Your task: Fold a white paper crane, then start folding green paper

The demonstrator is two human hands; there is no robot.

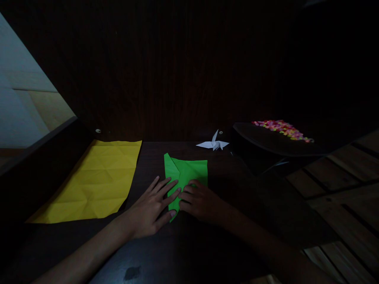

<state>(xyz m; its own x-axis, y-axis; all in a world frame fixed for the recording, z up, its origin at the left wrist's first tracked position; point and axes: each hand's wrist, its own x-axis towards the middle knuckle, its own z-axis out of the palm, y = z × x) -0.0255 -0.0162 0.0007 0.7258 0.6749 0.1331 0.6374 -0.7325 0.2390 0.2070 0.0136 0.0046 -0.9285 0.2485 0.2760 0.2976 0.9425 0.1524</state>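
A sheet of green paper (pixel 192 170), its left side folded over into a flap, lies on the dark wooden surface. Fingers spread, my left hand (pixel 152 207) rests flat on the folded left part. My right hand (pixel 199 201) lies over the lower right part with its fingers curled down against the paper; whether the fingertips pinch an edge is hidden. Beyond the green paper, a white paper crane (pixel 213 144) sits near the back panel.
A large creased yellow sheet of paper (pixel 103 181) lies at the left, beside a low dark side board (pixel 38 150). On a dark curved shelf (pixel 266 144) at the right is a strip of small pink, red and yellow pieces (pixel 282 129). Wooden slats (pixel 343 189) show at the lower right.
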